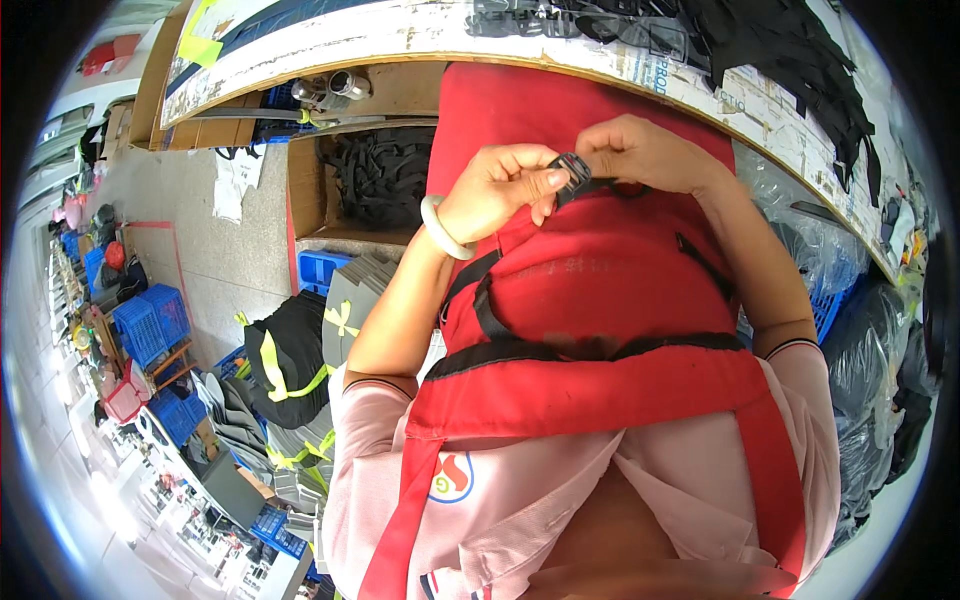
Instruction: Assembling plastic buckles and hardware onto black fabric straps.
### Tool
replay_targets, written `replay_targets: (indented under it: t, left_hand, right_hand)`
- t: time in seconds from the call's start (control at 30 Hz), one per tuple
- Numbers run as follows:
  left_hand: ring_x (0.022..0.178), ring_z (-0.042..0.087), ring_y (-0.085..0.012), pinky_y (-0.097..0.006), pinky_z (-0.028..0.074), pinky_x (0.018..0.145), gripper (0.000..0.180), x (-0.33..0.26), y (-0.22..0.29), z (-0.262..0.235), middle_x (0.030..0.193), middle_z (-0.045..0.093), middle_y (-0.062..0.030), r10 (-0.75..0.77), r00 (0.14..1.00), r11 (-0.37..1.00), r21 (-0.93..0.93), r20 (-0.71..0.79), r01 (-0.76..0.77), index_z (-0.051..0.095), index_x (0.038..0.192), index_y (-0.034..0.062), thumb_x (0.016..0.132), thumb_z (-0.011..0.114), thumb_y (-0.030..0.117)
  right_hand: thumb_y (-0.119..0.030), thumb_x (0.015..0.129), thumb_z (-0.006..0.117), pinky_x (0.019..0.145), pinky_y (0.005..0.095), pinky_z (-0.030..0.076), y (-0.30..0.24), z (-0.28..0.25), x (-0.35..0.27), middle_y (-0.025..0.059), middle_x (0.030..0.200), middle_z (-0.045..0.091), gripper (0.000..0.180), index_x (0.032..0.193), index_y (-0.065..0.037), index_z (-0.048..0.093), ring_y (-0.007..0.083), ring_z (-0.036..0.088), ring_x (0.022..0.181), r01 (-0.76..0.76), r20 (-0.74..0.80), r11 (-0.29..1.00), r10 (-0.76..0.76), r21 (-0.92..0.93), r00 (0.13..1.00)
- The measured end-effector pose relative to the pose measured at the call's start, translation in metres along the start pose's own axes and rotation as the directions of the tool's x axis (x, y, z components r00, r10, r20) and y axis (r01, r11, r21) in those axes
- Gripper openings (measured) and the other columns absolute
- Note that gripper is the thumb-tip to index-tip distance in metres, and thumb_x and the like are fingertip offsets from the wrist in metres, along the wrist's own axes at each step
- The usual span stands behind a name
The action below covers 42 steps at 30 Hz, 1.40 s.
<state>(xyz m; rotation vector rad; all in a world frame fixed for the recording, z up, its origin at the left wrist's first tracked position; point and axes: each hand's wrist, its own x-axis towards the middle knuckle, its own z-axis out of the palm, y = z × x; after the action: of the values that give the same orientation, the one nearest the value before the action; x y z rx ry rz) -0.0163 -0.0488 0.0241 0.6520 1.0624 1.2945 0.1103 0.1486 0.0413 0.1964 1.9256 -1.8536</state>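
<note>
Fingers of left hand and right hand pinching a small black buckle between them, black strap trailing just under the right hand, red apron beneath both, cardboard box of black straps left of the left hand.

A cardboard box full of black straps sits on the grey floor under the edge of the table. More black straps are heaped on the table top. Just beside the box stands a small blue crate. Stacked blue crates stand farther left. Bundles of dark fabric tied with yellow ribbon lie near them. Clear plastic bags pile up on the right.
</note>
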Motion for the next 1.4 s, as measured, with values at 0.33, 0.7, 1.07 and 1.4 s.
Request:
replay_targets:
  t: [0.33, 0.7, 1.07, 1.4]
  left_hand:
    - [0.061, 0.055, -0.0114, -0.023, 0.046, 0.056, 0.018, -0.005, -0.017, -0.013, 0.08, 0.064, -0.0083, 0.068, 0.969, 0.986, -0.131, -0.239, -0.102, 0.063, 0.096, -0.0011, 0.096, 0.055, 0.015]
    - [0.054, 0.052, -0.0042, -0.017, 0.042, 0.049, 0.014, 0.002, -0.018, 0.021, 0.072, 0.063, -0.003, 0.207, 0.846, 0.971, -0.004, -0.491, -0.24, 0.067, 0.1, -0.0026, 0.091, 0.06, 0.005]
    - [0.059, 0.052, -0.0087, -0.023, 0.042, 0.053, 0.016, 0.006, -0.017, 0.015, 0.07, 0.059, -0.0042, 0.547, 0.701, 0.767, 0.609, -0.458, -0.201, 0.068, 0.101, -0.0012, 0.085, 0.064, 0.002]
    - [0.055, 0.053, -0.0174, -0.028, 0.042, 0.052, 0.016, 0.008, -0.015, 0.013, 0.068, 0.056, -0.0102, 0.667, 0.657, 0.587, 0.791, -0.351, -0.173, 0.068, 0.097, 0.0013, 0.081, 0.066, 0.002]
  right_hand:
    - [-0.015, 0.084, 0.066, 0.052, 0.0225, 0.041, -0.011, 0.02, -0.018, 0.0005, 0.067, 0.059, 0.013, 0.085, -0.002, 0.064, 0.0074, 0.054, 0.057, -0.129, 0.215, 0.984, 0.153, -0.123, 0.965]
    - [-0.027, 0.096, 0.053, 0.041, 0.0193, 0.038, -0.013, 0.051, -0.004, -0.001, 0.061, 0.054, 0.028, 0.088, -0.002, 0.063, 0.005, 0.051, 0.049, 0.107, -0.377, 0.947, 0.016, 0.303, 0.926]
    - [-0.03, 0.094, 0.055, 0.041, 0.019, 0.037, -0.009, 0.051, 0.001, -0.0005, 0.06, 0.055, 0.027, 0.083, -0.006, 0.061, 0.0049, 0.048, 0.046, 0.136, -0.396, 0.872, 0.071, 0.47, 0.915]
    - [-0.029, 0.095, 0.055, 0.04, 0.0188, 0.035, 0.001, 0.046, 0.009, -0.0017, 0.06, 0.052, 0.024, 0.093, -0.006, 0.062, 0.0043, 0.045, 0.045, 0.198, -0.346, 0.778, 0.027, 0.596, 0.938]
